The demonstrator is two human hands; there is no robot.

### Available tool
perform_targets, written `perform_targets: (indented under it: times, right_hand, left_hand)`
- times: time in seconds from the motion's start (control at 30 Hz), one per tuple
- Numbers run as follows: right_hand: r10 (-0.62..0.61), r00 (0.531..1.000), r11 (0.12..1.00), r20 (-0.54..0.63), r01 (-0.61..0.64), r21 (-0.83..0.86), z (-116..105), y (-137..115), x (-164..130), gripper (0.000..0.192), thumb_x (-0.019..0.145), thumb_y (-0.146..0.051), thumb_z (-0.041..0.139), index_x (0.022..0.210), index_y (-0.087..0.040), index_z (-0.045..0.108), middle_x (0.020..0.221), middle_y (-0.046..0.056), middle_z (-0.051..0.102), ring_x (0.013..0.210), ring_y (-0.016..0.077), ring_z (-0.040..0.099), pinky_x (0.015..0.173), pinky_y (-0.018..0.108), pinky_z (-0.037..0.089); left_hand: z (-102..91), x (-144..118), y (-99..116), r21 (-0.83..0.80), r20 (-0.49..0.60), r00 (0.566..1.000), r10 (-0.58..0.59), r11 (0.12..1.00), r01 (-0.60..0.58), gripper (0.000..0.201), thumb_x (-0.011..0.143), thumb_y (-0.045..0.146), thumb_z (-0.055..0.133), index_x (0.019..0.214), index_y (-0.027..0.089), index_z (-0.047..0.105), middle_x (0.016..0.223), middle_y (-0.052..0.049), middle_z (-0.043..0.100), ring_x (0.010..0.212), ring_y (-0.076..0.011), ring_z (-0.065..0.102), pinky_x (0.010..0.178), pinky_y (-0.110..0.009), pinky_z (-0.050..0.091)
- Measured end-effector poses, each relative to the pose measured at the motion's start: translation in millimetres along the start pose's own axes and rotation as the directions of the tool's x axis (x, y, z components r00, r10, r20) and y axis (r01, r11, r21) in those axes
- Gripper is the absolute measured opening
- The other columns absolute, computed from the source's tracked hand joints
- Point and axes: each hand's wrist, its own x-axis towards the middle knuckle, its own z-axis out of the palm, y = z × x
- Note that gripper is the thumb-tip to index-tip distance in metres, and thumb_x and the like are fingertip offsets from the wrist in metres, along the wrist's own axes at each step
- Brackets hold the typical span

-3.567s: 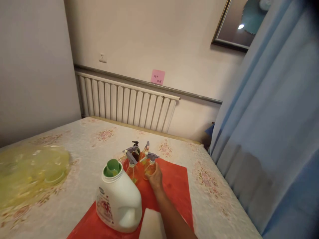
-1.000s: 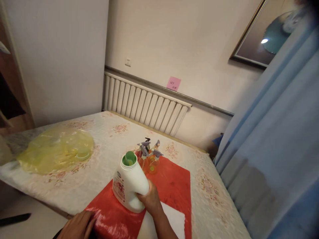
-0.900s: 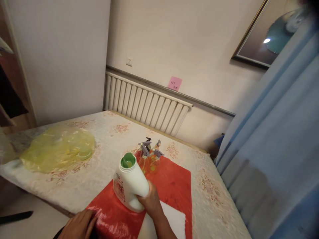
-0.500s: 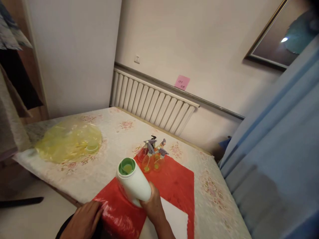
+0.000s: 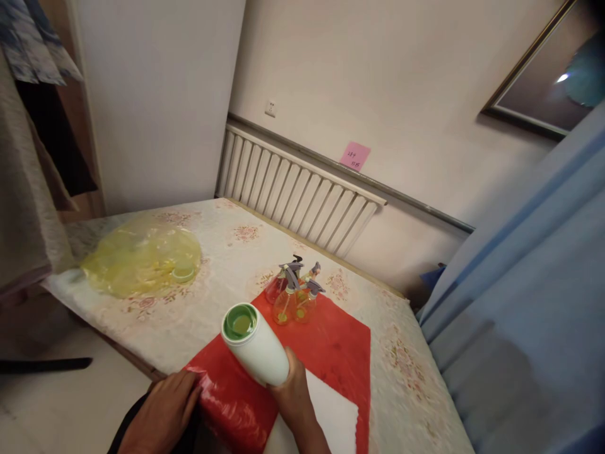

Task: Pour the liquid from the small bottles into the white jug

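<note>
My right hand (image 5: 295, 394) is wrapped round the lower part of a white jug (image 5: 265, 353). The jug is tilted, its open mouth pointing up and to the left. Its inside is green, and something yellowish-green, probably liquid, shows within. Below the jug lies a red sheet (image 5: 338, 334). My left hand (image 5: 163, 410) rests flat at the sheet's near left corner by the table edge, fingers side by side, holding nothing visible. Beyond the jug, several clear spray bottles (image 5: 282, 308) with grey trigger heads stand grouped on the sheet's far part, some with a little yellow content.
A floral tablecloth (image 5: 227, 271) covers the table. A yellow translucent plastic bag (image 5: 137, 255) lies at the left, a round green-rimmed item (image 5: 183, 272) on or under it. White paper (image 5: 331, 410) lies near my right forearm. A blue curtain (image 5: 524, 277) hangs at right.
The camera view has shifted slightly, so the room appears further right. The jug's mouth has tipped a little more toward me, still in my right hand. My left hand stays by the sheet's corner.
</note>
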Motion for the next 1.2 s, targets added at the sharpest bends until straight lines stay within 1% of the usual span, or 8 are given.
perform_targets:
  times: [0.13, 0.2, 0.4, 0.63, 0.8, 0.9, 1.07, 1.2]
  right_hand:
    - [-0.001, 1.0, 1.0, 0.009, 0.001, 0.019, 0.4, -0.6, -2.3, 0.031, 0.071, -0.018, 0.067, 0.102, -0.017, 0.065, 0.086, 0.003, 0.072, 0.074, 0.0203, 0.065, 0.059, 0.024, 0.049]
    - [-0.001, 1.0, 1.0, 0.013, 0.001, 0.016, 0.8, -0.4, -3.2, 0.033, 0.071, -0.019, 0.067, 0.104, -0.016, 0.065, 0.087, 0.003, 0.072, 0.074, 0.0205, 0.066, 0.06, 0.024, 0.05]
    - [-0.003, 1.0, 1.0, 0.007, 0.003, -0.017, 3.1, 1.8, -5.5, 0.02, 0.072, -0.023, 0.068, 0.091, -0.018, 0.064, 0.079, 0.002, 0.071, 0.068, 0.0197, 0.064, 0.055, 0.024, 0.048]
    - [0.004, 1.0, 0.995, -0.012, -0.005, -0.105, 4.8, -0.2, -9.7, 0.015, 0.069, -0.023, 0.07, 0.077, -0.019, 0.058, 0.072, 0.001, 0.068, 0.064, 0.0188, 0.06, 0.053, 0.024, 0.045]
    - [0.005, 1.0, 0.994, -0.017, -0.007, -0.105, 5.7, -3.9, -11.0, 0.012, 0.069, -0.021, 0.067, 0.08, -0.018, 0.06, 0.073, 0.002, 0.069, 0.065, 0.0189, 0.06, 0.054, 0.024, 0.046]
    - [0.034, 0.999, 0.993, -0.003, -0.034, -0.113, 6.8, -1.6, -11.4, 0.015, 0.069, -0.023, 0.067, 0.079, -0.018, 0.059, 0.072, 0.001, 0.068, 0.065, 0.0188, 0.06, 0.054, 0.024, 0.046]
    - [0.037, 0.999, 0.992, -0.012, -0.038, -0.124, 8.7, 3.4, -12.9, 0.013, 0.071, -0.026, 0.066, 0.077, -0.019, 0.057, 0.071, 0.002, 0.066, 0.064, 0.0187, 0.059, 0.053, 0.024, 0.045]
    - [0.041, 0.999, 0.989, -0.014, -0.043, -0.139, 9.5, 4.1, -14.4, 0.014, 0.07, -0.026, 0.065, 0.08, -0.018, 0.058, 0.071, 0.002, 0.067, 0.064, 0.0192, 0.06, 0.054, 0.024, 0.046]
  left_hand:
    - [-1.8, -0.7, 2.2, -0.012, -0.004, 1.0, -0.013, 1.0, 0.013, 0.03, 0.095, 0.039, 0.042, 0.105, 0.024, 0.065, 0.107, -0.007, 0.07, 0.102, -0.024, 0.063, 0.096, -0.042, 0.044]
    - [-2.9, -1.0, 3.2, -0.021, 0.001, 1.0, -0.012, 1.0, 0.012, 0.03, 0.095, 0.039, 0.041, 0.104, 0.024, 0.065, 0.107, -0.007, 0.069, 0.102, -0.0237, 0.062, 0.096, -0.042, 0.044]
    - [-2.7, -1.4, 3.1, -0.024, -0.004, 1.0, -0.014, 1.0, 0.014, 0.029, 0.095, 0.04, 0.042, 0.105, 0.023, 0.064, 0.107, -0.008, 0.069, 0.101, -0.0243, 0.062, 0.096, -0.043, 0.043]
    - [-4.0, -1.4, 4.5, -0.021, -0.026, 1.0, -0.014, 1.0, 0.014, 0.028, 0.093, 0.042, 0.043, 0.097, 0.025, 0.065, 0.102, -0.006, 0.07, 0.098, -0.0243, 0.063, 0.093, -0.039, 0.046]
    - [-3.0, -1.8, 3.9, -0.006, -0.039, 0.999, 0.001, 1.0, -0.002, 0.028, 0.094, 0.042, 0.044, 0.101, 0.025, 0.065, 0.104, -0.005, 0.07, 0.098, -0.0249, 0.063, 0.093, -0.039, 0.045]
    - [-2.9, -3.0, 3.4, 0.004, -0.041, 0.999, 0.003, 1.0, -0.003, 0.029, 0.095, 0.042, 0.044, 0.103, 0.024, 0.065, 0.105, -0.006, 0.07, 0.097, -0.0253, 0.063, 0.092, -0.041, 0.045]
    - [-0.6, -4.7, 1.1, 0.014, -0.032, 0.999, 0.003, 1.0, -0.003, 0.028, 0.096, 0.039, 0.042, 0.103, 0.024, 0.065, 0.105, -0.006, 0.069, 0.096, -0.0254, 0.062, 0.091, -0.042, 0.044]
    - [2.0, -4.7, 0.3, 0.013, -0.029, 1.0, -0.005, 1.0, 0.005, 0.028, 0.096, 0.038, 0.044, 0.107, 0.023, 0.065, 0.106, -0.007, 0.069, 0.095, -0.0258, 0.062, 0.09, -0.043, 0.043]
